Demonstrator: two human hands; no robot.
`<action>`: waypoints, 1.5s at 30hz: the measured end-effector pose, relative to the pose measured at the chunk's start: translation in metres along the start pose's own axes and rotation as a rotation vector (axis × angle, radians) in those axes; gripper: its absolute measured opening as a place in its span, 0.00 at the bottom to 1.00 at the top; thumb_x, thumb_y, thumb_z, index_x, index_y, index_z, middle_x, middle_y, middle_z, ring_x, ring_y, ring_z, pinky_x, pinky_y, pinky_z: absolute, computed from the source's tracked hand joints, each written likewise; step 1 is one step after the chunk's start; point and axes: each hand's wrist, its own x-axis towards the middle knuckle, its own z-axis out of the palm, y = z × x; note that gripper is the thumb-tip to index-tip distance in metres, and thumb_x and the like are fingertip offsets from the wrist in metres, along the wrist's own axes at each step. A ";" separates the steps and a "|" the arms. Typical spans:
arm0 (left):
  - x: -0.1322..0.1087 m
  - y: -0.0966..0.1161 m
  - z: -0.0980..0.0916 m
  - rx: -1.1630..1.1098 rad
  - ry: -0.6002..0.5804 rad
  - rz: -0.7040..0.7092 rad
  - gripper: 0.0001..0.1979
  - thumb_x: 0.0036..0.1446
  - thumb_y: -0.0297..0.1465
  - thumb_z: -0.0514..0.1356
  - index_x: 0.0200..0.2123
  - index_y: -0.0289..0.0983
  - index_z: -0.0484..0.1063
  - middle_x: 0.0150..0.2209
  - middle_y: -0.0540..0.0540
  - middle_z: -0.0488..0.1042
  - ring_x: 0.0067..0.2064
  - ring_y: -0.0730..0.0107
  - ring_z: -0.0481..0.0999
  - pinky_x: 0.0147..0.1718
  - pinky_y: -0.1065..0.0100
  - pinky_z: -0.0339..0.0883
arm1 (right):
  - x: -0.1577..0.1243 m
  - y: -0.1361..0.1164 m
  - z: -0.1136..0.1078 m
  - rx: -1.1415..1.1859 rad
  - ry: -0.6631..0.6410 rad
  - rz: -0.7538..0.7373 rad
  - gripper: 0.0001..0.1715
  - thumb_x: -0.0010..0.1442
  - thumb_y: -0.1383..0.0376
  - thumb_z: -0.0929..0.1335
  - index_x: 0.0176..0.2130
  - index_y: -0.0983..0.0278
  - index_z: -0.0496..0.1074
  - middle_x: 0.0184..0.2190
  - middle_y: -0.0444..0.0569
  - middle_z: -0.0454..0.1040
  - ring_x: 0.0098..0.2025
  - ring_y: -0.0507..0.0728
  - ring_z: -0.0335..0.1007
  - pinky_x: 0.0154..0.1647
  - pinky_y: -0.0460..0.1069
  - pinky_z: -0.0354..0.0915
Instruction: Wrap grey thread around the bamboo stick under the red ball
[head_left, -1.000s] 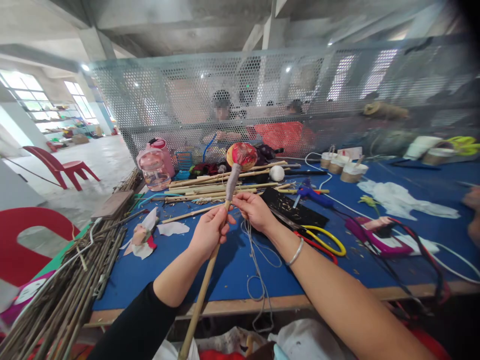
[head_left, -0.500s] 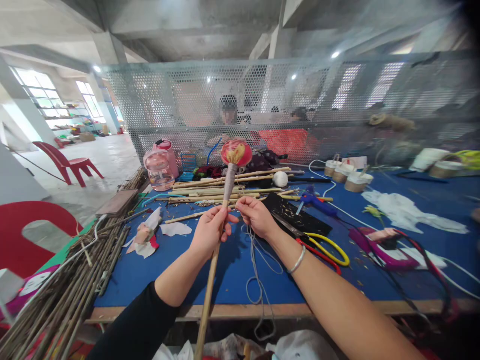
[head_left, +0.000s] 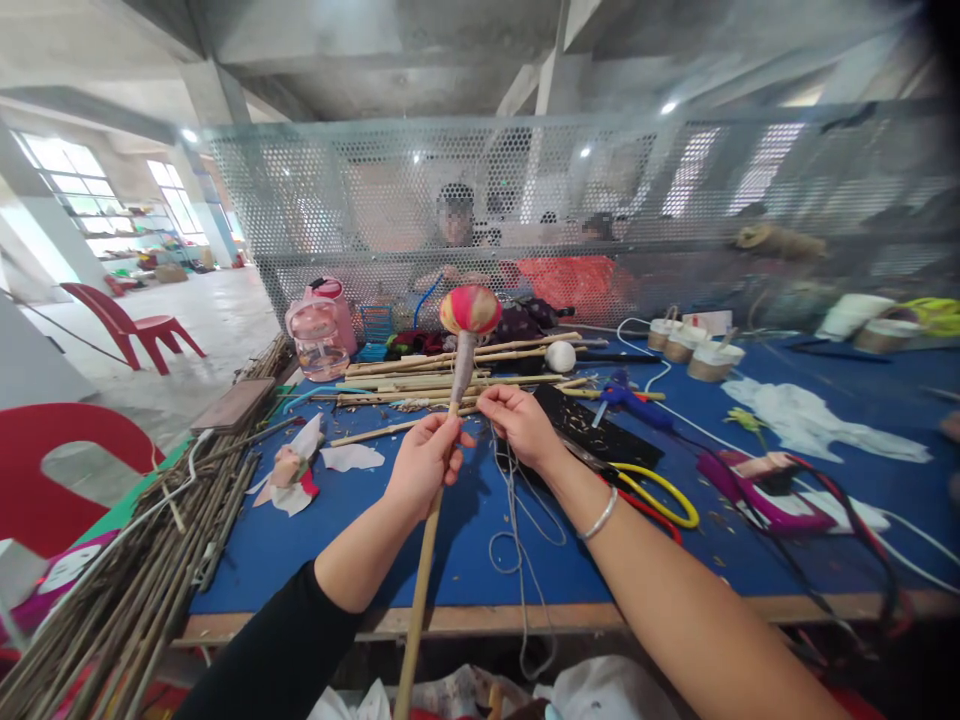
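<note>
Bamboo stick [head_left: 421,600]: in my grasp above the middle of the tabletop [head_left: 300,570]'s near edge, its long axis running up and away from me, leaning slightly right.
Round head [head_left: 471,309]: red and yellow, at the stick's upper, far end, pointing toward the tabletop's far edge.
Grey wrapping [head_left: 463,368]: around the shaft, just below the head.
My left hand [head_left: 421,470]: curled around the stick below the wrapping, thumb laid along it.
My right hand [head_left: 521,425]: just right of the shaft, thumb and forefinger pressed together, pinching grey thread [head_left: 517,530].
Thread's loose loops: dangling past the tabletop's near edge.
Scissors [head_left: 652,472]: right of my right hand, handles toward the tabletop's near right corner.
</note>
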 end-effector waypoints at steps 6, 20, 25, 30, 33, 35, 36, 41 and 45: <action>-0.001 0.003 0.000 -0.041 -0.002 -0.105 0.20 0.49 0.46 0.59 0.35 0.34 0.68 0.19 0.55 0.62 0.14 0.85 0.53 0.11 0.80 0.45 | 0.000 -0.003 -0.007 -0.112 0.049 -0.079 0.13 0.52 0.57 0.68 0.27 0.65 0.69 0.18 0.40 0.60 0.20 0.48 0.50 0.21 0.45 0.48; 0.001 0.004 -0.005 -0.126 -0.014 -0.109 0.19 0.48 0.45 0.60 0.35 0.35 0.67 0.17 0.58 0.58 0.12 0.87 0.48 0.10 0.81 0.41 | -0.005 0.003 0.013 -0.024 -0.123 -0.048 0.15 0.50 0.55 0.69 0.27 0.66 0.70 0.20 0.41 0.63 0.23 0.49 0.54 0.25 0.46 0.52; -0.001 0.004 -0.003 -0.102 -0.025 -0.084 0.20 0.48 0.46 0.60 0.36 0.36 0.66 0.16 0.58 0.59 0.12 0.87 0.48 0.10 0.81 0.41 | -0.006 0.003 0.007 -0.037 -0.127 -0.073 0.15 0.50 0.56 0.69 0.27 0.66 0.71 0.21 0.42 0.65 0.25 0.49 0.56 0.27 0.46 0.54; 0.001 0.003 -0.004 -0.053 -0.003 -0.054 0.18 0.47 0.41 0.63 0.32 0.38 0.60 0.17 0.57 0.63 0.12 0.87 0.51 0.10 0.83 0.41 | -0.009 -0.001 0.004 -0.044 -0.114 -0.057 0.15 0.50 0.55 0.69 0.27 0.65 0.69 0.19 0.40 0.62 0.22 0.48 0.54 0.23 0.45 0.52; 0.001 0.003 -0.004 -0.042 -0.002 -0.033 0.16 0.48 0.40 0.62 0.31 0.38 0.58 0.16 0.57 0.64 0.12 0.86 0.51 0.09 0.83 0.42 | -0.008 0.001 0.003 -0.043 -0.127 -0.057 0.15 0.50 0.55 0.69 0.27 0.65 0.69 0.19 0.40 0.61 0.21 0.48 0.53 0.23 0.45 0.53; -0.001 0.004 -0.004 -0.040 -0.018 -0.028 0.16 0.49 0.40 0.62 0.31 0.38 0.58 0.16 0.57 0.64 0.11 0.86 0.51 0.09 0.83 0.43 | -0.005 0.005 0.002 -0.050 -0.136 -0.067 0.14 0.50 0.56 0.69 0.27 0.65 0.70 0.20 0.41 0.63 0.22 0.48 0.55 0.25 0.45 0.55; -0.002 0.004 -0.003 -0.040 -0.032 -0.030 0.16 0.49 0.40 0.62 0.30 0.38 0.57 0.16 0.57 0.65 0.11 0.86 0.51 0.09 0.83 0.44 | -0.004 0.007 0.001 -0.055 -0.137 -0.076 0.13 0.50 0.57 0.69 0.28 0.66 0.70 0.21 0.41 0.65 0.23 0.49 0.57 0.26 0.45 0.56; -0.005 0.002 -0.001 -0.032 -0.142 -0.053 0.16 0.49 0.39 0.62 0.31 0.38 0.58 0.17 0.56 0.67 0.10 0.86 0.50 0.08 0.82 0.45 | 0.002 0.010 -0.005 -0.083 -0.074 -0.143 0.11 0.50 0.59 0.69 0.29 0.65 0.72 0.26 0.44 0.71 0.29 0.52 0.64 0.35 0.48 0.61; -0.003 0.000 -0.002 -0.039 -0.114 -0.015 0.16 0.47 0.39 0.63 0.32 0.37 0.61 0.20 0.53 0.69 0.13 0.84 0.57 0.08 0.81 0.48 | 0.002 0.007 -0.007 -0.156 -0.027 -0.164 0.11 0.51 0.59 0.69 0.28 0.66 0.71 0.24 0.44 0.70 0.27 0.51 0.63 0.32 0.47 0.60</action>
